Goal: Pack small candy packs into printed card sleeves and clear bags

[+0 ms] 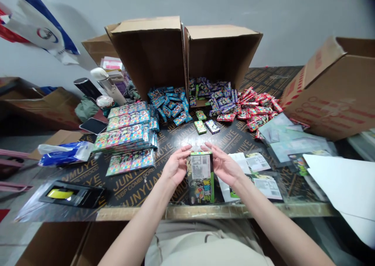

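Observation:
Both hands are at the upper sides of a flat black-and-green printed packet (200,180) near the table's front edge. It has a pale text label at its upper part and colourful lettering below. My left hand (177,166) grips its left edge, fingers curled towards the top. My right hand (225,165) is closed along the right edge in the same way. A thin strip of green and yellow shows at the packet's top; whether it is a separate small box, I cannot tell. Just beyond lie small green boxes (200,127) and a purple-and-white one (212,126).
Blue boxes (172,104), purple boxes (224,98) and red boxes (260,108) lie heaped before two open cartons (152,55). Stacked multi-box packs (125,137) stand left. Printed sheets (266,186), clear sleeves (290,137) and white paper (345,191) lie right; a tape dispenser (76,195) lies front left.

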Motion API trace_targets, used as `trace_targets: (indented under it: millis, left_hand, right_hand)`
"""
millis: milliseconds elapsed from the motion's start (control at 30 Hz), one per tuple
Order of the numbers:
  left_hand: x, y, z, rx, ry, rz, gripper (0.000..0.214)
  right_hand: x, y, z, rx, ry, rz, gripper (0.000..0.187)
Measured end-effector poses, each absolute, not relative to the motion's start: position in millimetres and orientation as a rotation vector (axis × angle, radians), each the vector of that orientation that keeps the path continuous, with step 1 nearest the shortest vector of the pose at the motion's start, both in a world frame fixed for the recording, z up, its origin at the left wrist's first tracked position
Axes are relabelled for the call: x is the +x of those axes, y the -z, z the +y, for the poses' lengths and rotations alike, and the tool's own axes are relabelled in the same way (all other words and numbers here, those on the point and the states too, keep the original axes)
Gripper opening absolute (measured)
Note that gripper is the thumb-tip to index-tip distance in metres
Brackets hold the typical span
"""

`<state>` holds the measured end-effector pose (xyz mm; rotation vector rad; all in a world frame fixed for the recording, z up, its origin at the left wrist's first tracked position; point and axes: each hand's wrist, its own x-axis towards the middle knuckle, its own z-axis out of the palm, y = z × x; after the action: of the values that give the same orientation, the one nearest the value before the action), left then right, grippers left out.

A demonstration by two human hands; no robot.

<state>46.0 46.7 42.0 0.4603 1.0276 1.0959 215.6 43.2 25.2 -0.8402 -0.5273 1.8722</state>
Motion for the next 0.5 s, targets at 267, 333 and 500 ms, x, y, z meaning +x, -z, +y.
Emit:
trace_targets:
  millis: [267,333,500]
  left_hand:
    - [53,-49,35,0.968,-1.385,1.211,0.004]
    - [47,-53,38,1.257,-1.308,1.287,0.009]
    - [37,-60,52,1.358,-1.036,1.292,0.02]
  right_hand:
    - [219,-37,46,-1.047,-1.251,-1.149,0.014]
    - [224,-38,46,-1.075,-1.214,-1.262,0.016]
    - [230,-45,50,-1.147,-1.223,-1.348,0.02]
